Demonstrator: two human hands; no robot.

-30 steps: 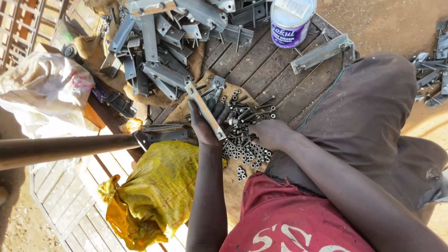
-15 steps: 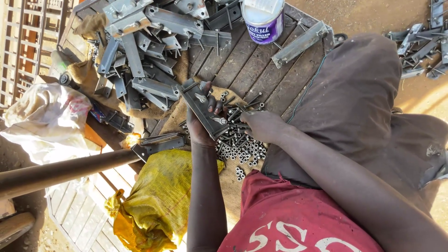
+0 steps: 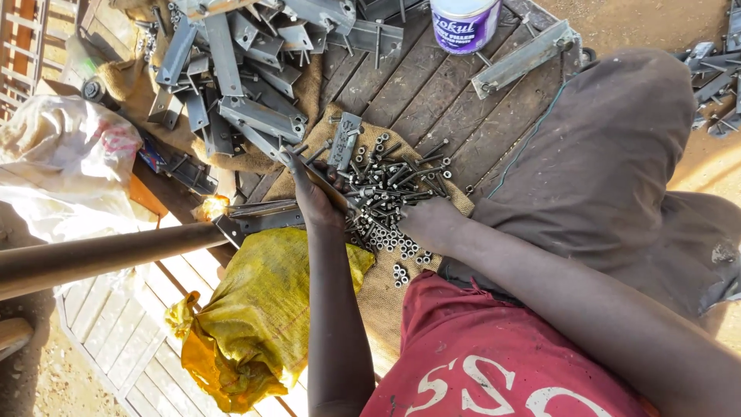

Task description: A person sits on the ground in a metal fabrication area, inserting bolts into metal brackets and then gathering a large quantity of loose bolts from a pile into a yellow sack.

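Your left hand (image 3: pixel 315 202) keeps a closed grip on the metal bracket (image 3: pixel 318 179), now lowered over the sacking. Your right hand (image 3: pixel 428 220) has come down onto the bolts and nuts (image 3: pixel 390 193); its grip cannot be told.

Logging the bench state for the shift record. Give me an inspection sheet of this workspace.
Surface: wooden slat platform, partly covered by burlap sacking.
Job's things: flat metal bracket; heap of bolts and nuts on the burlap.
Clutter: pile of grey metal brackets; long angle bracket; white tub with purple label; yellow woven sack; white plastic bag; brown pipe.
Hands: left hand grips the flat bracket; right hand rests on the bolts, fingers hidden.
Cables: nothing seen.
Surroundings: sandy ground; more metal parts at right.
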